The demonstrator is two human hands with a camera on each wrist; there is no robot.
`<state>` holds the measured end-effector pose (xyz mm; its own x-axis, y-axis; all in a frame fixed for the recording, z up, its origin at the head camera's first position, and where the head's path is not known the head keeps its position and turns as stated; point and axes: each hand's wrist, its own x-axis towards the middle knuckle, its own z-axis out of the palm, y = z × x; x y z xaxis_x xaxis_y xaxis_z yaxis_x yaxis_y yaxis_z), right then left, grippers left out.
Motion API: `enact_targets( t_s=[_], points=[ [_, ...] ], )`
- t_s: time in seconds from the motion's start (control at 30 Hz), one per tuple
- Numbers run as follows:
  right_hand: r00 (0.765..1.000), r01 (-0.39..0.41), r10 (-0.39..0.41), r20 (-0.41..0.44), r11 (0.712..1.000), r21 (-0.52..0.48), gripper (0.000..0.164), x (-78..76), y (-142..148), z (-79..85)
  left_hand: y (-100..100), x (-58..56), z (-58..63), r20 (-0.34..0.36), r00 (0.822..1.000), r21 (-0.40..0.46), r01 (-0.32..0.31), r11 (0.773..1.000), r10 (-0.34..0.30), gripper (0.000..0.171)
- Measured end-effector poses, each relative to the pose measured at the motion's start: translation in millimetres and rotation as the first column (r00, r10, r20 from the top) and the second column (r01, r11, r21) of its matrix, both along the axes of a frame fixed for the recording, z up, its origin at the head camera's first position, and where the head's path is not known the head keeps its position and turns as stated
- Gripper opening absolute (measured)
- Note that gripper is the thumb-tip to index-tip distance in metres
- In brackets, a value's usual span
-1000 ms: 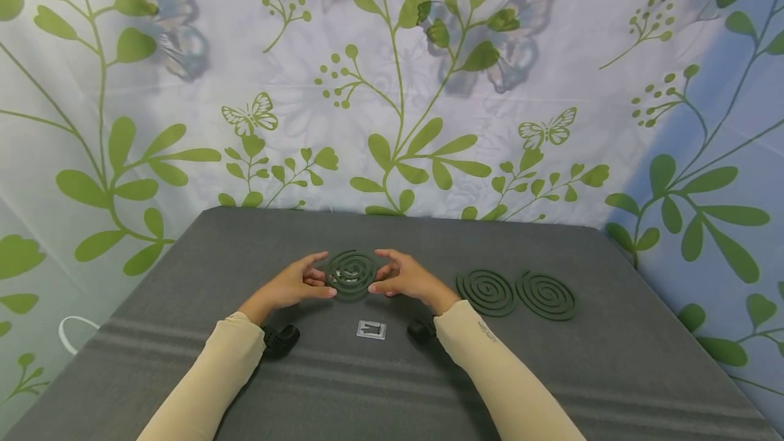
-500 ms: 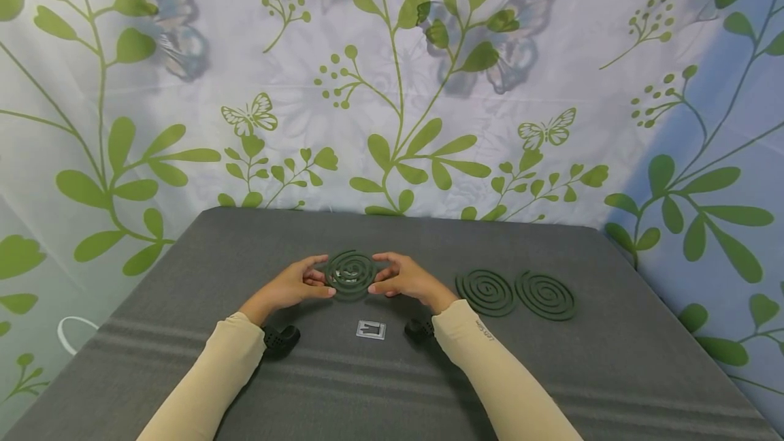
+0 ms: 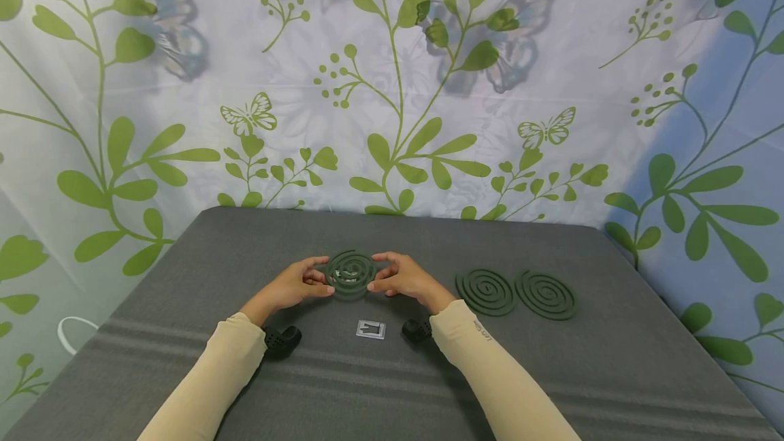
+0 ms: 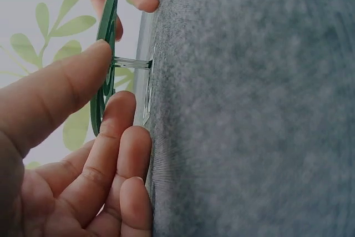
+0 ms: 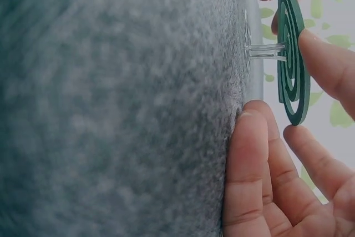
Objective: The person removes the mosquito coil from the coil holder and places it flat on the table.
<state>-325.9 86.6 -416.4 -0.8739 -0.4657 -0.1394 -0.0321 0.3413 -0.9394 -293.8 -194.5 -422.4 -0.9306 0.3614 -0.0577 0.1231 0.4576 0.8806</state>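
A dark green mosquito coil (image 3: 352, 272) is level just above the grey table, between my two hands. My left hand (image 3: 294, 286) pinches its left edge, thumb on top and fingers lower. On the opposite edge, my right hand (image 3: 407, 280) has its thumb (image 5: 327, 65) against the upper face, with the other fingers low by the cloth. Thin clear-looking prongs (image 4: 132, 63) stand up from the table to the underside of the coil. In the right wrist view, the prongs (image 5: 267, 52) reach in among the coil's turns near its middle.
Two more mosquito coils lie side by side to the right, the nearer one (image 3: 486, 292) close to my right sleeve. A small marked card (image 3: 371, 329) lies in front of the held coil. Patterned fabric (image 3: 392, 87) hangs behind the table (image 3: 367, 393).
The coil and both hands stay almost in place. My right wrist has shifted very slightly left.
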Motion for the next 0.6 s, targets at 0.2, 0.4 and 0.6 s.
enact_targets(
  t_s=[0.2,0.4,0.6],
  points=[
    [1.000,0.011,-0.011,-0.004,1.000,-0.005,0.068,0.3,-1.1,0.3,1.0,0.2,0.3,-0.011,1.000,-0.004,-0.008,1.000,0.008,0.075],
    [1.000,0.024,-0.024,-0.008,1.000,-0.002,0.067,0.6,-2.4,0.9,1.2,0.3,0.8,-0.014,1.000,0.004,-0.009,1.000,0.009,0.075],
    [0.999,0.031,-0.031,-0.013,0.999,-0.012,0.067,1.4,-3.4,1.0,0.5,-0.7,0.2,-0.006,1.000,0.009,-0.022,1.000,0.022,0.075]
  ],
)
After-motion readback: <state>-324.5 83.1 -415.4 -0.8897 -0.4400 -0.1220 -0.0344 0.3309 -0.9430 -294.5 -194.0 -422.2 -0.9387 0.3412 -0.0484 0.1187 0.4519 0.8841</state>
